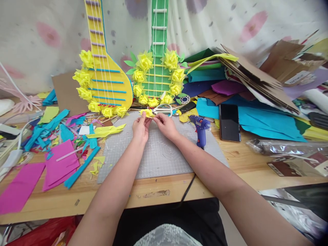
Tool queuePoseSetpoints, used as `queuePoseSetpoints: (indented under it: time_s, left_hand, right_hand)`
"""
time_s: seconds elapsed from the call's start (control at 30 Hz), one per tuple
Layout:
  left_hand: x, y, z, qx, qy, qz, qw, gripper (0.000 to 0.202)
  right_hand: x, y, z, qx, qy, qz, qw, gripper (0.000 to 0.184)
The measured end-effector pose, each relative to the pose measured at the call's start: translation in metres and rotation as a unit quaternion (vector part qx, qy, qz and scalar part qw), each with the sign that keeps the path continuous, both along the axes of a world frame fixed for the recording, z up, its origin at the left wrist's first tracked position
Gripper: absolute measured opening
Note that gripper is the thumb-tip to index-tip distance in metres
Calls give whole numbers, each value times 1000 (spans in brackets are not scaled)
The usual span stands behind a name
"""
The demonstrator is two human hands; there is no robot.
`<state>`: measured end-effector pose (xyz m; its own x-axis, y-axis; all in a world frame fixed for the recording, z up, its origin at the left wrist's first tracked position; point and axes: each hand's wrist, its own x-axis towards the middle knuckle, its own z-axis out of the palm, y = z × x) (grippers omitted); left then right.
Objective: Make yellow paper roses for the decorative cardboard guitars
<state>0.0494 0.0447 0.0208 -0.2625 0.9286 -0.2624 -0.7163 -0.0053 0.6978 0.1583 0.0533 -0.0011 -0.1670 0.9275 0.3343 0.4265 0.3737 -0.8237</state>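
Observation:
Both my hands meet over the far edge of a grey cutting mat (159, 157). My left hand (140, 127) and my right hand (166, 125) pinch a small yellow paper piece (148, 112) between their fingertips. Just behind it lie white-handled scissors (161, 109). Beyond stand a yellow paper guitar (107, 80) and a green paper guitar (159, 58), each edged with yellow paper flowers. A blue glue gun (200, 129) stands on the mat to the right of my right hand.
A black phone (229, 122) lies right of the glue gun. Stacked coloured paper and cardboard (256, 82) fill the back right. Pink sheets (60, 165), blue strips and yellow scraps (105, 131) litter the wooden table (77, 191) at left. The glue gun's cord runs off the front edge.

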Motion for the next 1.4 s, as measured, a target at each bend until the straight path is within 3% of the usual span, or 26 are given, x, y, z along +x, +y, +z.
queuePoseSetpoints:
  time_s: [0.17, 0.37, 0.63, 0.97, 1.2, 1.4]
  left_hand:
    - [-2, 0, 0, -35, -24, -27, 999, 7]
    - [-3, 1, 0, -73, -15, -26, 997, 13]
    - [-4, 2, -3, -66, 10, -19, 998, 15]
    - [2, 1, -1, -21, 59, 45, 997, 37]
    - [1, 5, -5, 16, 53, 63, 996, 40]
    - [1, 2, -3, 14, 36, 50, 998, 39]
  right_hand:
    - [5, 5, -1, 0, -1, -27, 1000, 22]
    - [10, 8, -1, 10, 32, 11, 999, 20]
    - [12, 10, -1, -6, -2, 15, 1000, 21]
    - [6, 4, 4, -19, -36, 20, 999, 29]
    - [3, 1, 1, -2, 14, 44, 999, 23]
    - [4, 3, -1, 14, 13, 17, 1000, 22]
